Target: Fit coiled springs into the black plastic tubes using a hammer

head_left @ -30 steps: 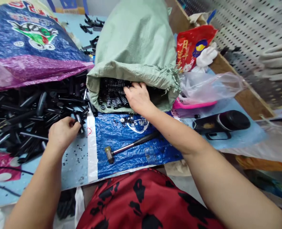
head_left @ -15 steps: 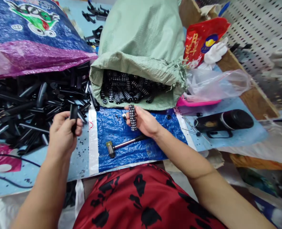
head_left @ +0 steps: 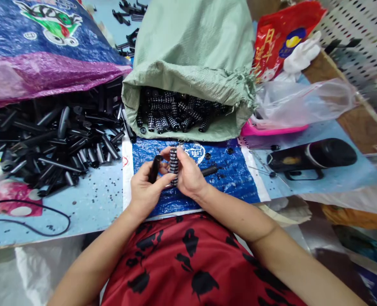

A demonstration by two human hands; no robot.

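My left hand (head_left: 145, 185) is closed around a short black plastic casing (head_left: 155, 169). Close beside it, my right hand (head_left: 190, 174) grips a black cylinder of number wheels (head_left: 173, 163) with white digits, held upright. The left fingertips reach the cylinder's lower part. Under the hands lies a blue plastic sheet (head_left: 233, 182). A hammer (head_left: 209, 171) rests on it, and only its dark handle end shows behind the right hand; the head is hidden. Beyond the hands, many similar number-wheel cylinders (head_left: 174, 112) lie in the mouth of a pale green woven sack (head_left: 191, 38).
A heap of black plastic casings (head_left: 57, 140) spreads on the left below a blue and purple sack (head_left: 48, 68). A black cable (head_left: 25, 227) curls near the front edge. On the right lie a black flask (head_left: 312, 157), a clear bag (head_left: 303, 106) and a red packet (head_left: 287, 38).
My left hand has carried the black casing rightward from beside the heap to my right hand. The cylinder stays in my right hand, and the hammer is now mostly covered.
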